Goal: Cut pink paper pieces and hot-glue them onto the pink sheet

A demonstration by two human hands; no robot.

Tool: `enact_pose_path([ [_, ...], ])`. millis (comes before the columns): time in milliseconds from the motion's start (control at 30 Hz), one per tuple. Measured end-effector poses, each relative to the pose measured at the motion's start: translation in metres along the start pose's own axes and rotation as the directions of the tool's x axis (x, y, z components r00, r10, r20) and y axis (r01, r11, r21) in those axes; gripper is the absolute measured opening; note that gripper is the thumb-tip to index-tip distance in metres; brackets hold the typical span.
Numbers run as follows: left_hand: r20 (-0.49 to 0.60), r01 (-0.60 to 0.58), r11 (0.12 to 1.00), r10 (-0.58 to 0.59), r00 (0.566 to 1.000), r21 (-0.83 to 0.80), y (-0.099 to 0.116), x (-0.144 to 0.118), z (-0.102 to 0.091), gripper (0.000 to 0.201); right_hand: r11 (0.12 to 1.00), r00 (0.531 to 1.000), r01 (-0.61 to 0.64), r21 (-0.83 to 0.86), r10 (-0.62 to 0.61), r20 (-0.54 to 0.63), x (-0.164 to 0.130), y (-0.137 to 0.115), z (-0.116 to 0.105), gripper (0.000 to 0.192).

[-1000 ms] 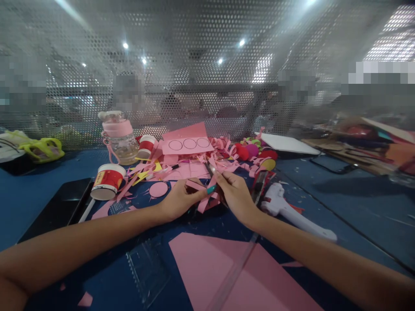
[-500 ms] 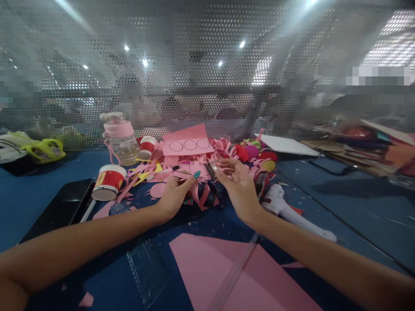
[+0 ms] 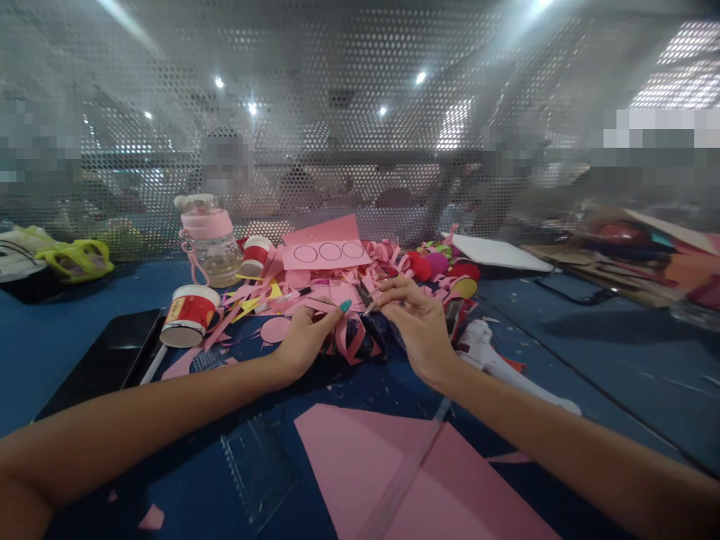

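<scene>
My left hand (image 3: 307, 337) is closed in a pinch, with a piece of pink paper (image 3: 322, 304) with a dark edge at its fingertips. Facing it, my right hand (image 3: 419, 326) has thumb and fingers drawn together. What it pinches, something small and pale by the fingertips, is too small to make out. A dark slim tool (image 3: 363, 289) lies just beside those fingertips. Below both hands, curled pink paper strips (image 3: 349, 341) rest against dark, shiny material. A pink paper circle (image 3: 275, 330) lies left of my left hand. Behind stands pink paper with three drawn circles (image 3: 329, 253).
A large pink sheet (image 3: 382, 442) lies in front with a clear ruler (image 3: 413, 469) across it. A white glue gun (image 3: 500, 364) is at right. On the left are a paper cup (image 3: 190, 315), a black tablet-like slab (image 3: 106, 356) and a bottle (image 3: 209, 244).
My right fingertips have drawn back slightly from the dark tool, exposing more of it and a small pale bit. The left hand has barely moved.
</scene>
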State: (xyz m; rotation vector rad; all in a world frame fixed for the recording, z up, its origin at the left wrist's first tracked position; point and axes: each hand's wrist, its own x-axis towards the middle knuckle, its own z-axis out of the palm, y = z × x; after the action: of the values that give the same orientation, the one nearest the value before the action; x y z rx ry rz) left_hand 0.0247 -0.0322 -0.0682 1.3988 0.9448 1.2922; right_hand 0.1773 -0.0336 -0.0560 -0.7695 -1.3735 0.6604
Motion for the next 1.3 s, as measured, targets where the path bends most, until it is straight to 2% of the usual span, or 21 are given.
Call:
enact_pose_path([
  [133,0.008,0.054,0.998,-0.054,0.998,-0.008,-0.001,-0.001,0.000,0.029,0.992,0.993,-0.115,0.046,0.114,0.015,0.003,-0.001,0.001,0.014],
  [267,-0.008,0.035,0.999,-0.035,0.999,-0.012,-0.002,-0.001,-0.001,0.028,0.962,0.969,-0.246,0.114,0.246,0.014,0.003,-0.001,0.004,0.011],
  [467,0.033,0.057,0.998,-0.056,0.998,-0.017,-0.006,0.000,-0.002,0.027,0.908,0.929,-0.368,0.201,0.369,0.034,0.003,-0.005,0.008,0.042],
  [567,0.033,0.051,0.999,-0.051,0.998,-0.016,-0.005,0.000,-0.002,0.026,0.899,0.924,-0.382,0.213,0.379,0.059,0.003,-0.008,0.008,0.047],
  [733,0.041,0.035,0.999,-0.035,0.999,-0.004,-0.003,0.000,-0.002,0.031,0.895,0.938,-0.346,0.280,0.338,0.077,0.002,-0.012,0.009,0.032],
  [833,0.023,0.046,0.999,-0.046,0.999,-0.012,-0.003,0.000,-0.001,0.030,0.840,0.914,-0.406,0.359,0.383,0.136,0.002,-0.014,0.010,0.039],
  [900,0.012,0.062,0.998,-0.061,0.998,-0.034,-0.003,-0.001,-0.001,0.029,0.807,0.895,-0.445,0.388,0.410,0.174,0.003,-0.014,0.010,0.032],
  [1033,0.033,0.065,0.997,-0.063,0.997,-0.052,-0.004,-0.001,0.000,0.030,0.776,0.844,-0.533,0.337,0.463,0.270,0.005,-0.013,0.006,0.016],
  [1133,0.031,0.079,0.996,-0.078,0.996,-0.050,-0.004,-0.001,0.000,0.029,0.748,0.806,-0.588,0.309,0.506,0.309,0.005,-0.015,0.003,0.025],
  [1300,0.037,0.031,0.999,-0.030,0.999,-0.028,-0.004,0.000,-0.001,0.027,0.768,0.786,-0.615,0.178,0.581,0.213,0.004,-0.019,0.001,0.050],
])
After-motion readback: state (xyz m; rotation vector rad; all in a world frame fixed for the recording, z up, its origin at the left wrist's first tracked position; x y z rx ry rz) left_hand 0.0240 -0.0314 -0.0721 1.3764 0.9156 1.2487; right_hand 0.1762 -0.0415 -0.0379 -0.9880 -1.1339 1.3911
